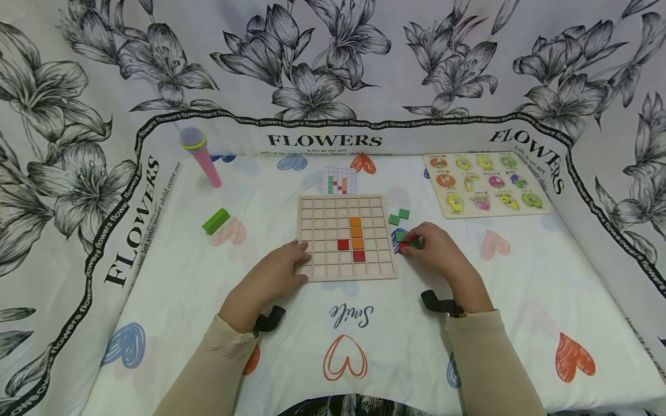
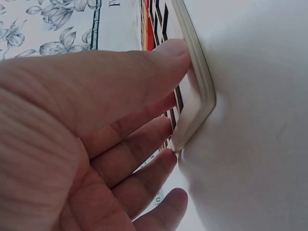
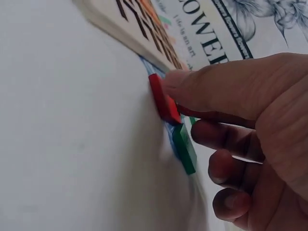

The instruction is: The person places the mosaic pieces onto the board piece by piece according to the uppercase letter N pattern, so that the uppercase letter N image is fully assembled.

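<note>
A wooden grid board (image 1: 322,214) lies mid-table. Orange tiles (image 1: 356,232) fill a short column on it, with a red tile (image 1: 359,256) below and another red tile (image 1: 343,244) to the left. My left hand (image 1: 278,268) rests at the board's near left corner. In the left wrist view, its thumb (image 2: 173,50) touches the rim and its fingers lie along the side. Right of the board, my right hand (image 1: 437,248) pinches a loose red tile (image 3: 163,98) between thumb and index finger; the index tip is mostly hidden. A green tile (image 3: 185,149) lies against that one.
Other green tiles (image 1: 399,216) lie beside the board's right edge. A pattern card (image 1: 340,173) lies behind the board. At the back right is a fruit puzzle board (image 1: 486,185). A green block (image 1: 215,221) and a pink toy microphone (image 1: 205,162) are on the left.
</note>
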Demonstrator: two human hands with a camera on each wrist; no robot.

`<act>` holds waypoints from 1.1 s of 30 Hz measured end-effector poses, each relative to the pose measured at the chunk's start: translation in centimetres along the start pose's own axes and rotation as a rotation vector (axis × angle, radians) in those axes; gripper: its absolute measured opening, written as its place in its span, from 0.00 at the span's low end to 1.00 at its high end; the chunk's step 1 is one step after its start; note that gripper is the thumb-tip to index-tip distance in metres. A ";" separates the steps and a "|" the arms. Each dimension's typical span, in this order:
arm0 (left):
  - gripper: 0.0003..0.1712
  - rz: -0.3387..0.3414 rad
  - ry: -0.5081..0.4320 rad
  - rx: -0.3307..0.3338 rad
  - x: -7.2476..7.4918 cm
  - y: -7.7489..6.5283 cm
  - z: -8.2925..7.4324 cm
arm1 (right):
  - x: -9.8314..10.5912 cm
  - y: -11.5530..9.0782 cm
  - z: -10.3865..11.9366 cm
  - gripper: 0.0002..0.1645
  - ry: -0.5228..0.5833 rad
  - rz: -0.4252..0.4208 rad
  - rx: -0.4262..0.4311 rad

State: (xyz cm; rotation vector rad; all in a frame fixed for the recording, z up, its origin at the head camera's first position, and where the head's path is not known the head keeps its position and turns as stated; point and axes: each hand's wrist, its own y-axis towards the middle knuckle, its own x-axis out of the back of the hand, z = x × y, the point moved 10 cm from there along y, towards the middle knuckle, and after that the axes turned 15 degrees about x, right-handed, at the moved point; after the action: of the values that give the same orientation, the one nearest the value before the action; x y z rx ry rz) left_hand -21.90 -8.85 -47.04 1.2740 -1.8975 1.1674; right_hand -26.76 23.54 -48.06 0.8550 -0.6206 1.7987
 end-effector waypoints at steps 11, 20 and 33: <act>0.29 -0.007 0.006 -0.004 -0.1 0.3 0.3 | -0.6 -0.4 -0.2 0.13 -0.014 0.014 -0.023; 0.28 -0.005 0.011 -0.003 0.1 0.2 0.1 | 0.2 0.4 3.1 0.08 0.057 -0.064 0.034; 0.28 0.015 -0.018 0.011 0.1 0.1 0.2 | -6.1 8.5 11.9 0.04 0.074 0.065 0.192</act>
State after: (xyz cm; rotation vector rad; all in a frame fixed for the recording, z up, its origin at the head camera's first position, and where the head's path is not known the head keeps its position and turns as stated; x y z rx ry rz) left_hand -21.97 -9.09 -47.11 1.2820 -1.9196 1.1796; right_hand -30.05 8.20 -45.77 0.9004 -0.4369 1.9633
